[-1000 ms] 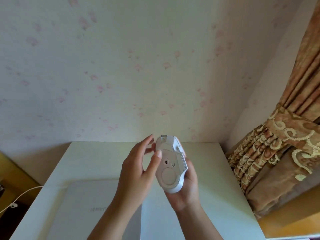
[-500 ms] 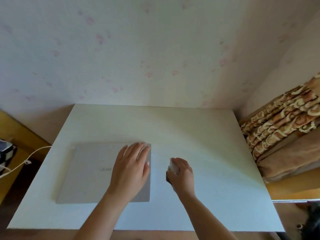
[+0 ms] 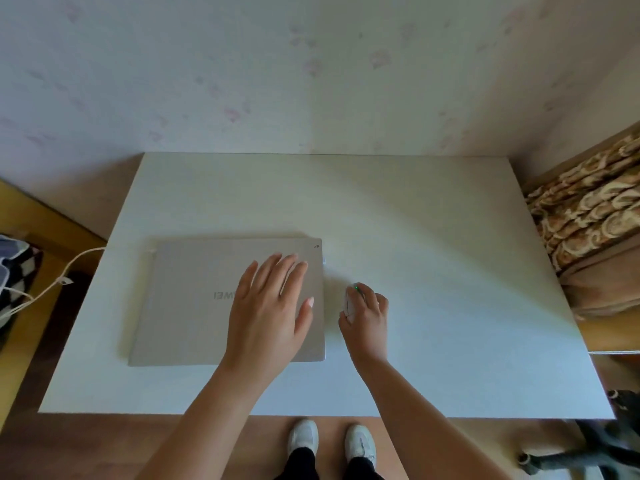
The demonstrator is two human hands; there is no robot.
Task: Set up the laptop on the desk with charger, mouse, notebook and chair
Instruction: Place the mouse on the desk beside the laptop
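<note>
Head view: a closed silver laptop (image 3: 221,299) lies flat on the white table (image 3: 433,244), toward its left half, logo upside down to the wearer. The left hand (image 3: 273,306) rests on the lid near its right edge, fingers straight and spread, holding nothing. Just right of the laptop, the right hand (image 3: 367,310) covers a white mouse (image 3: 350,299) that sits on the table; its fingers curl over the shell, so this grip is closed on the mouse. A small green light shows at the mouse's front. A white charger cable (image 3: 62,271) runs from the laptop's far left corner off the table's left edge toward a checked bag (image 3: 17,268) on the floor. At lower right, part of a dark chair base (image 3: 588,445) shows beside the table; the person's white shoes (image 3: 329,441) stand at the near edge. No notebook is in view.

The mouse appears placed, the lid unopened, the chair not drawn in. Risks from here, as a judgement: the mouse sits close to the laptop's right edge, where a small plug seems to project, so sliding it left could knock that. Lifting the lid with one hand could drag the laptop and tug the slack cable loose.
</note>
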